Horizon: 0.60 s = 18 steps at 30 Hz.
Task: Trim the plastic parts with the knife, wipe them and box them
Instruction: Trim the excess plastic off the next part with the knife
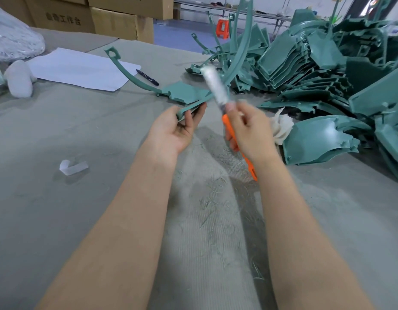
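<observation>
Table (59, 209): broad, covered in grey felt-like cloth, faintly ribbed towards the near middle, filling most of the view. Room beyond: brown cardboard boxes (66, 16) stacked at the far left edge, one printed with black characters; blue floor and a long bench at the back. Pile of plastic parts (316, 63): teal-green, matt, moulded panels with ribbed and notched edges and long curved arms, heaped on the right side of the table, several nested in a stack. Clear plastic bag (12, 39): crumpled, far left corner. White paper sheets (81, 68): flat, left of centre. Plastic part in hand (186, 92): same teal moulding, a flat panel with a thin curved arm sweeping left to a holed tab, held above the table at centre, just beside the pile. Left hand (177, 128): palm up, fingers curled round the panel's near edge. Right hand (249, 130): fingers closed round the knife (226, 121), which has an orange handle sticking out below the wrist and a white-wrapped upper end, blurred, crossing the panel's right edge. White rag (281, 128): frayed, fluffy, on the table behind the right hand. White rounded lump (20, 78): far left, make unclear. Orange stool (223, 27): on the floor at the back. Black pen (147, 77): at the paper's right edge. Translucent curled strip (72, 167): left of the forearms. Green shavings (216, 198): thin curls scattered between the forearms.
</observation>
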Tool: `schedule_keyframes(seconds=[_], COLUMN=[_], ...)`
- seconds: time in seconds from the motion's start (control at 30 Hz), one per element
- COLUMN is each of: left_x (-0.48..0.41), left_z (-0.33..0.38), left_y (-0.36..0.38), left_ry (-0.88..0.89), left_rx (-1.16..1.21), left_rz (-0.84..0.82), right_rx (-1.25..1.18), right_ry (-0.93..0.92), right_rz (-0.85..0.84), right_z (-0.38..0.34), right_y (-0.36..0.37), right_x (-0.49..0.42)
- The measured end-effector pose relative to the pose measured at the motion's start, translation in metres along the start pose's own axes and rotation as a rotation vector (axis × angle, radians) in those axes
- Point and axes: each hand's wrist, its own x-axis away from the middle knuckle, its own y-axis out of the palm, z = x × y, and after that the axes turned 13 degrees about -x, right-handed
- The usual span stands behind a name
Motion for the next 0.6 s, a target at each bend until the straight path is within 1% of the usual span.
schedule_keyframes(seconds=[0.1,0.23,0.27,0.33,0.43,0.5,0.6], left_x=[-0.003,-0.004,-0.003,-0.001,0.001,0.001,0.000], left_z=[0.001,0.002,0.001,0.001,0.000,0.000,-0.001], left_y=[0.000,-0.002,-0.002,0.001,0.001,0.001,0.003], left_ry=[-0.001,0.037,0.042,0.044,0.044,0.049,0.067], left_rx=[0.022,0.027,0.021,0.030,0.063,0.069,0.078], left_rz=[0.040,0.044,0.037,0.016,-0.007,-0.012,0.016], right_rx=[0.043,0.023,-0.001,-0.036,0.003,0.019,0.024], right_ry=[-0.031,-0.018,-0.015,-0.027,-0.038,-0.038,-0.039], right_rz=[-0.137,-0.194,-0.189,-0.125,-0.018,-0.011,-0.072], right_z=[-0.003,-0.007,-0.007,-0.007,-0.005,-0.004,-0.005], right_y=[0.016,0.018,0.016,0.013,0.010,0.009,0.015], right_x=[0.005,0.006,0.006,0.006,0.004,0.004,0.005])
